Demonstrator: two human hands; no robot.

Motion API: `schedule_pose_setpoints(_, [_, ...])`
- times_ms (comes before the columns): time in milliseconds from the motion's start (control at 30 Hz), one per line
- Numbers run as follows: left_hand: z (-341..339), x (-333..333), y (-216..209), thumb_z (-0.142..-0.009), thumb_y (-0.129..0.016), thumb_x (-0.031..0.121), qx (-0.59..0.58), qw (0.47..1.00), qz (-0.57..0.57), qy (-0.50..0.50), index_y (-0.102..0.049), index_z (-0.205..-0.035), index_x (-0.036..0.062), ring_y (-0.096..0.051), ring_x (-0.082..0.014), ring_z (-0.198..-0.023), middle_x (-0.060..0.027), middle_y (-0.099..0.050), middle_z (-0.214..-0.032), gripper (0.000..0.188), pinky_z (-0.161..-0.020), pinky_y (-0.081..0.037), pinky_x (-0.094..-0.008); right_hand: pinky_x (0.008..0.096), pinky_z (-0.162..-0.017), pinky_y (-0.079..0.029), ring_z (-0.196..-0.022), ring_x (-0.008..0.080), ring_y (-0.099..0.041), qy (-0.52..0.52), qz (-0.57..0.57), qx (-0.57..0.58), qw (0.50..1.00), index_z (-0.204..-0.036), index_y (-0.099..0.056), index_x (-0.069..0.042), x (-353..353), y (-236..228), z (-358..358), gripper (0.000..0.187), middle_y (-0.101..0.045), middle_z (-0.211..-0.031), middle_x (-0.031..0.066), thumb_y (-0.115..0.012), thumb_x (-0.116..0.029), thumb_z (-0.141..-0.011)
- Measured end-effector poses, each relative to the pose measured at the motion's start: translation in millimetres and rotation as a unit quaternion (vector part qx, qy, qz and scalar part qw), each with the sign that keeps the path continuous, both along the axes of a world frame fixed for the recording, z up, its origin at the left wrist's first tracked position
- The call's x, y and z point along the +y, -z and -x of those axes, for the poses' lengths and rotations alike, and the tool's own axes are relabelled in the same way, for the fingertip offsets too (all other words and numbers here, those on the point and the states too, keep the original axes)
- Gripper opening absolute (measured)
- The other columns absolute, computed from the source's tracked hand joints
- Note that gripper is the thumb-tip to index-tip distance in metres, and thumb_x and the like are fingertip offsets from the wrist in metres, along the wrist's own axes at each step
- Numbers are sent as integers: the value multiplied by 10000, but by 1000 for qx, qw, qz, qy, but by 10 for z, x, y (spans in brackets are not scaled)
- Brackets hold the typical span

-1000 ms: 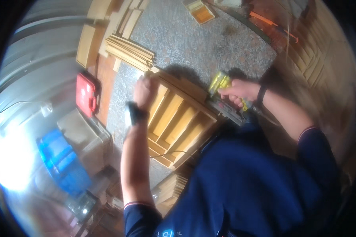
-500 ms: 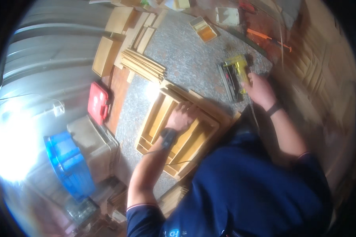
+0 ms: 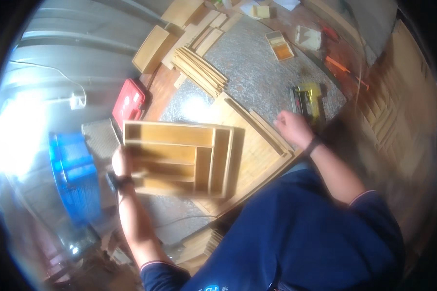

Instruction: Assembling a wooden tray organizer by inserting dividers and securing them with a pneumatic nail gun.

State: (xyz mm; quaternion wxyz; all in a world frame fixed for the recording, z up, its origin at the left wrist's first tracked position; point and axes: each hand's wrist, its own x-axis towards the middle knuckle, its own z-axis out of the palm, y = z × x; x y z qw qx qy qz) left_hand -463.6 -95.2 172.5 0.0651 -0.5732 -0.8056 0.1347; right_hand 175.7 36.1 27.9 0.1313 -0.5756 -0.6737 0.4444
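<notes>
My left hand (image 3: 122, 161) grips the left end of a wooden divided tray (image 3: 213, 164), lifted above the bench. Its several compartments face up, split by thin wooden strips. Beneath and to the right lies a flat wooden board (image 3: 257, 150) with raised strips along its far right edge. Over that edge hovers my right hand (image 3: 294, 129), fingers curled in, with nothing visible in them. Just beyond it a yellow and black nail gun (image 3: 311, 101) rests on the grey bench top.
A bundle of thin wooden strips (image 3: 199, 70) lies at the far side of the bench (image 3: 247, 53). Behind it are wooden boxes (image 3: 154, 48). A small staple box (image 3: 279, 46) is farther right. A red case (image 3: 128, 103) and a blue bin (image 3: 75, 177) stand left.
My left hand has lifted the divided tray off the board and swung it left, turning it. My right hand has let go of the nail gun, which now lies on the bench.
</notes>
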Motion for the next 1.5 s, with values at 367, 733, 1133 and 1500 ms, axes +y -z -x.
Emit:
schedule_pose_setpoints(367, [-781,-1855,1420,-930,-698,297,-217,939,7,-268,-686,-960,-65,-697,-517,-948,-334,-711,-946,363,-802,-549,-551,518,-892,-577,-995,445,-717,27,-60,27,997,-972,-748,-56,1370,743,1891,207,-755,-1007,228,-637,-230,-971])
schedule_pose_setpoints(733, [-1363,-1977,1820,-971,-682,237,-287,901,-4,-325,-647,-940,-39,-655,-510,-894,-308,-684,-906,280,-781,-520,-543,451,-1006,-553,-1131,385,-710,1,-71,-81,994,-1177,-774,-93,1543,848,2379,281,-762,-1181,186,-644,-252,-986])
schedule_pose_setpoints(1133, [-1772,-1549,1435,-998,-692,346,-173,938,-33,-297,-682,-1248,-11,-655,-452,-1140,-280,-700,-1201,436,-979,-528,-491,501,-973,-581,-1049,405,-742,-23,-26,-89,995,-1046,-809,-107,1777,789,2263,208,-773,-1102,199,-636,-170,-949])
schedule_pose_setpoints(1500, [-2699,334,742,-968,-784,226,-263,941,-200,-70,-723,-1225,-5,-695,-371,-1135,-210,-740,-1188,351,-1007,-532,-446,505,-902,-615,-1037,423,-748,-69,-125,-70,987,-1010,-781,-23,1882,825,2056,220,-759,-1037,267,-577,-81,-955])
